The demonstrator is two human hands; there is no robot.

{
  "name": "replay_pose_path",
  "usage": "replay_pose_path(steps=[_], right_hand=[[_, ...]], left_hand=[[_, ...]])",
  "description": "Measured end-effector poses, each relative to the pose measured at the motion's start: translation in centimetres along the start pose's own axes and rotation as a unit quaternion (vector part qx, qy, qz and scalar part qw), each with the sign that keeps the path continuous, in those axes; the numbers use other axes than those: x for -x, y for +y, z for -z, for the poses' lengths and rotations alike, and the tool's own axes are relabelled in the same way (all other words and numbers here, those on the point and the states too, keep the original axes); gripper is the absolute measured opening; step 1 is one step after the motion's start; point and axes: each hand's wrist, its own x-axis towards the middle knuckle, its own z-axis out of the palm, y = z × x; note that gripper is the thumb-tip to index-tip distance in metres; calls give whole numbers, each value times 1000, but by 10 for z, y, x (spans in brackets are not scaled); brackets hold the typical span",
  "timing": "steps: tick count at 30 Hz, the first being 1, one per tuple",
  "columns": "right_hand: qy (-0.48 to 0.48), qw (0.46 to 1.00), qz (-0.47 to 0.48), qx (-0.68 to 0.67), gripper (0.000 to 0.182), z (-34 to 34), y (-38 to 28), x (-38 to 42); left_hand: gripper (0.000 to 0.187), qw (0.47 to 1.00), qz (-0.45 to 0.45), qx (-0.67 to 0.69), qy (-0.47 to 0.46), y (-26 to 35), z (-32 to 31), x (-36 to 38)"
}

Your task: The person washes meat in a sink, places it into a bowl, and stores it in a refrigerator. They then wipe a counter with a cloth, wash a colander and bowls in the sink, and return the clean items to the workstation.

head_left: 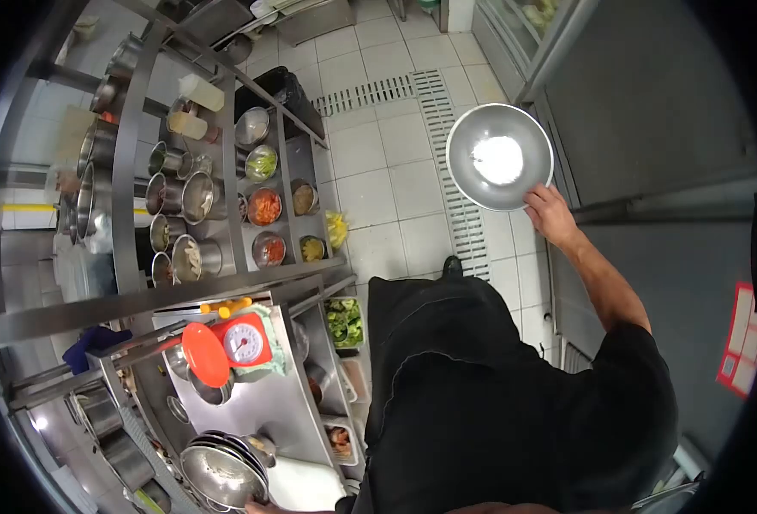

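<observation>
My right hand [552,213] grips the rim of a wide metal bowl [468,176], thumb and fingers closed on its near edge. Inside the bowl is a bright white mass [498,160] that looks like powder, though glare hides its texture. The bowl is held out above the tiled floor, to the right. At the bottom edge, only a sliver of my left hand [263,508] shows, beside the rim of the top bowl in a stack of metal bowls [220,475]. Its fingers are mostly cut off by the frame.
On the left counter stand a red dial scale [243,343] and a red plate [206,354]. Shelves [130,180] above carry several metal pots and ingredient bowls. A black bin [280,94] stands behind. Grey cabinet doors [652,103] line the right; a drain grate [447,146] crosses the floor.
</observation>
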Motion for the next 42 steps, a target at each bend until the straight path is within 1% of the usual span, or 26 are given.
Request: replay_pose_path(steps=[4, 5, 8, 10, 13, 14, 15, 17, 19, 22, 23, 25, 26, 28, 29, 30, 31, 32, 33, 34, 35, 36, 37, 39, 40, 42], right_hand=[[9, 998, 58, -24, 22, -18, 33, -101], [1, 998, 58, -32, 22, -22, 38, -125], [-14, 997, 62, -52, 22, -46, 54, -197], [11, 995, 58, -85, 19, -67, 66, -240], [-33, 995, 9, -95, 15, -86, 93, -293], [-44, 995, -11, -90, 13, -87, 103, -305], [-57, 995, -34, -81, 13, -82, 110, -315], [-110, 989, -84, -50, 15, -69, 133, -321], [-167, 979, -116, 2, 19, -55, 167, -326], [-242, 956, -156, 54, 23, -38, 206, -333], [-254, 954, -148, 62, 21, -40, 222, -337], [-277, 950, -124, 78, 19, -53, 249, -368], [-263, 956, -111, 64, 19, -67, 259, -399], [-235, 968, -85, 36, 21, -73, 243, -487], [-284, 957, -52, 35, 18, -67, 222, -557], [-319, 937, -109, 89, 14, -105, 239, -612], [-334, 934, -26, 128, 14, -122, 241, -684], [-239, 967, 27, 88, 16, -122, 218, -759], [-182, 979, 70, 66, 19, -122, 196, -837], [-156, 979, 101, 89, 22, -109, 164, -915], [-103, 982, 144, 63, 26, -91, 132, -984], [-90, 981, 165, 38, 27, -84, 116, -1049], [-143, 971, 175, 78, 27, -58, 88, -1105], [-149, 970, 189, 28, 29, -39, 68, -1184], [-135, 969, 204, 29, 29, -46, 72, -1203], [-112, 966, 229, 33, 30, -67, 88, -1232]], left_hand=[[40, 986, 93, -116, -81, 28, -33, 86], [41, 977, 113, -145, -109, 33, -45, 101], [43, 944, 164, -212, -191, 44, -96, 142], [45, 922, 186, -238, -241, 46, -146, 165], [48, 912, 193, -215, -292, 43, -252, 187], [40, 933, 192, -125, -279, 26, -302, 187], [43, 944, 190, -32, -268, 10, -351, 187], [43, 926, 206, -47, -312, 51, -451, 205], [44, 916, 208, -24, -343, 89, -541, 222], [35, 902, 180, 16, -393, 129, -654, 240], [33, 896, 172, 22, -409, 144, -688, 246], [33, 888, 200, 51, -411, 167, -752, 256], [32, 890, 198, 47, -408, 174, -783, 260], [29, 891, 178, 57, -413, 187, -843, 266], [30, 886, 186, 57, -422, 195, -872, 265], [30, 879, 194, 54, -432, 202, -900, 266], [31, 871, 203, 52, -443, 207, -929, 266], [31, 874, 185, 36, -448, 205, -961, 261], [30, 872, 185, 48, -450, 222, -984, 264], [29, 872, 185, 57, -450, 245, -1004, 270], [29, 871, 185, 66, -450, 267, -1022, 275], [29, 880, 184, 13, -438, 288, -1040, 276], [29, 884, 164, 17, -438, 309, -1057, 278], [29, 890, 128, 24, -437, 344, -1088, 280], [29, 892, 149, 47, -425, 348, -1109, 277], [31, 892, 166, 33, -419, 377, -1147, 268]])
